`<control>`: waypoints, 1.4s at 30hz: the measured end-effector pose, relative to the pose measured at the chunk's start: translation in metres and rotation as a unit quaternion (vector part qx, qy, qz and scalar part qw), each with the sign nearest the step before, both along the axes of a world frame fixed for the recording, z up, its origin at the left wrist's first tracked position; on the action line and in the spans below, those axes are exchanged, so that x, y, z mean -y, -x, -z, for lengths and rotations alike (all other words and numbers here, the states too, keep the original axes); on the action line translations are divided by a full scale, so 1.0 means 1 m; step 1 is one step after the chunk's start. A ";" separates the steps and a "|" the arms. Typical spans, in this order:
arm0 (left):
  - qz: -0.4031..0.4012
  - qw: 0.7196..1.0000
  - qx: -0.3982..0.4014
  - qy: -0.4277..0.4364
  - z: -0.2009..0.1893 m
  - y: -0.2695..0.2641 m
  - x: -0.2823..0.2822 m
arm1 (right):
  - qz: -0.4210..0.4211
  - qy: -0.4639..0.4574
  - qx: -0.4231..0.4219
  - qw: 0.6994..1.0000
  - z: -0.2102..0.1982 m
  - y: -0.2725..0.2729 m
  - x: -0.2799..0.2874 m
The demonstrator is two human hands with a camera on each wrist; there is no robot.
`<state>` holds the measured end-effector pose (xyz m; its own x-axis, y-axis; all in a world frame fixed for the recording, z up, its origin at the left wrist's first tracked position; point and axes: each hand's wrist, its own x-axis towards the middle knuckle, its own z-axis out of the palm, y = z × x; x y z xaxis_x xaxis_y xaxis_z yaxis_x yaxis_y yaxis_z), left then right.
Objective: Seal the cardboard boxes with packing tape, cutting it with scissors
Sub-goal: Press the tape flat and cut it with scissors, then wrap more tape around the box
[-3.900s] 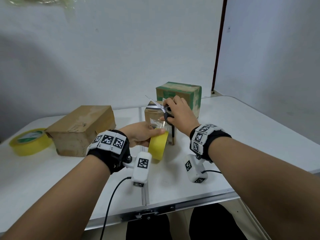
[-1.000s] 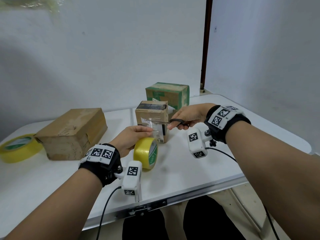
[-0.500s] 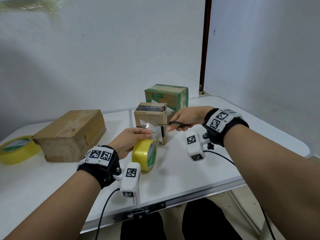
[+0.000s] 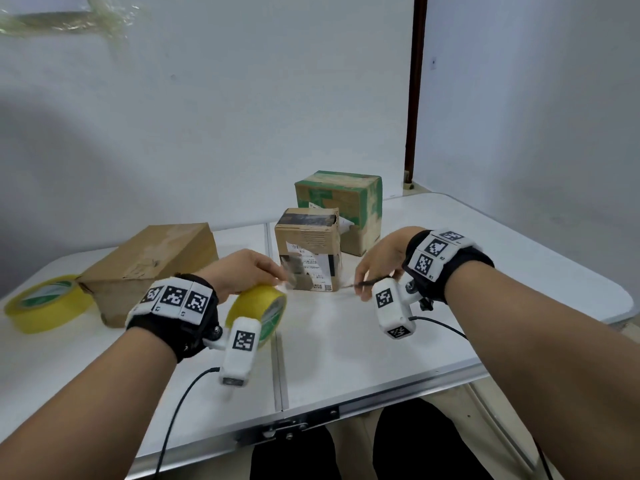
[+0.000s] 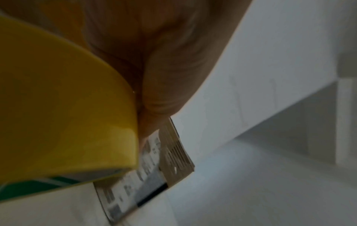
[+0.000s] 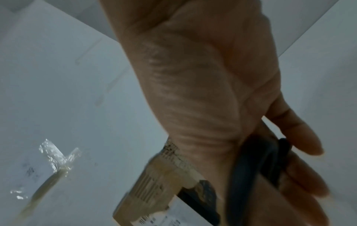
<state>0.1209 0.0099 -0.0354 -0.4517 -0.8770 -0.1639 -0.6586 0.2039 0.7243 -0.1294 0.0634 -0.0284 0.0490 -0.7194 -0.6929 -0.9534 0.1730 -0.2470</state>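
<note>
A small cardboard box (image 4: 308, 237) with a shipping label stands upright mid-table. My left hand (image 4: 263, 275) grips a yellow tape roll (image 4: 256, 313) just in front and left of the box, and a short clear tape end (image 4: 290, 276) sticks up by the fingertips. My right hand (image 4: 363, 282) holds black-handled scissors (image 4: 356, 284) low to the right of the box, blades pointing left at its lower corner. In the left wrist view the tape roll (image 5: 67, 114) fills the left, with the box (image 5: 154, 172) beyond. The right wrist view shows the scissors' handle (image 6: 257, 160) in my fingers.
A green-printed box (image 4: 346, 202) stands right behind the small one. A larger brown box (image 4: 149, 261) lies at the left, with a second yellow tape roll (image 4: 45, 303) beside it. The white table (image 4: 346, 348) has a seam down the middle, and cables trail off its front edge.
My right hand has dropped with the scissors from the box's front face to low at its right. The left hand and roll have pulled slightly back from the box.
</note>
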 end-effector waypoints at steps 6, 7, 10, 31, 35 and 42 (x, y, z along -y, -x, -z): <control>0.011 0.924 0.305 0.232 0.006 -0.022 0.030 | -0.042 0.035 -0.180 0.982 0.013 0.000 -0.001; 0.014 0.915 0.328 0.236 0.010 -0.023 0.033 | -0.046 0.063 -0.206 0.976 0.018 0.003 0.004; 0.025 0.903 0.362 0.230 0.025 -0.021 0.037 | -0.045 0.143 -0.253 0.956 0.030 0.015 0.016; 0.143 0.917 0.156 0.337 -0.029 0.052 0.035 | 0.029 0.295 -0.102 0.950 0.046 0.018 0.015; 0.158 0.922 0.109 0.336 -0.015 0.051 0.044 | 0.028 0.337 -0.079 0.938 0.042 0.021 0.014; 0.104 0.902 0.143 0.395 0.000 0.043 0.044 | 0.157 0.512 0.122 0.836 0.033 0.025 0.027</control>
